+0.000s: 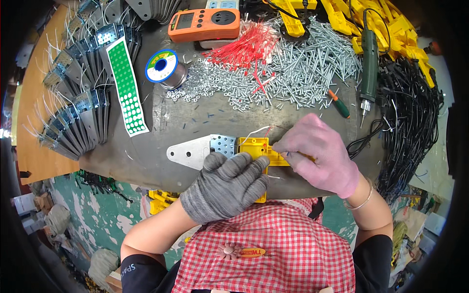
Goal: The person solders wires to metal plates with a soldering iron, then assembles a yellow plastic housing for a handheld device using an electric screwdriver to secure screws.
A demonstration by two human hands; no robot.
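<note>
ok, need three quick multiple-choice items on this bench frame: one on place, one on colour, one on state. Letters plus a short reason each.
1. Where does the solder spool lie?
A. Right of the green dotted sticker strip
B. Under the yellow part
C. On the apron

2. What colour is the glove on the left hand?
A. Pink
B. Grey
C. Black

3. How is the electric screwdriver placed?
A. Held in the right hand
B. Lying on the bench, untouched
C. Standing upright in a rack

Answers:
1 A, it sits just right of the strip.
2 B, a grey knit glove; the pink one is on the right hand.
3 B, both hands are on the yellow part and its metal plate.
</note>
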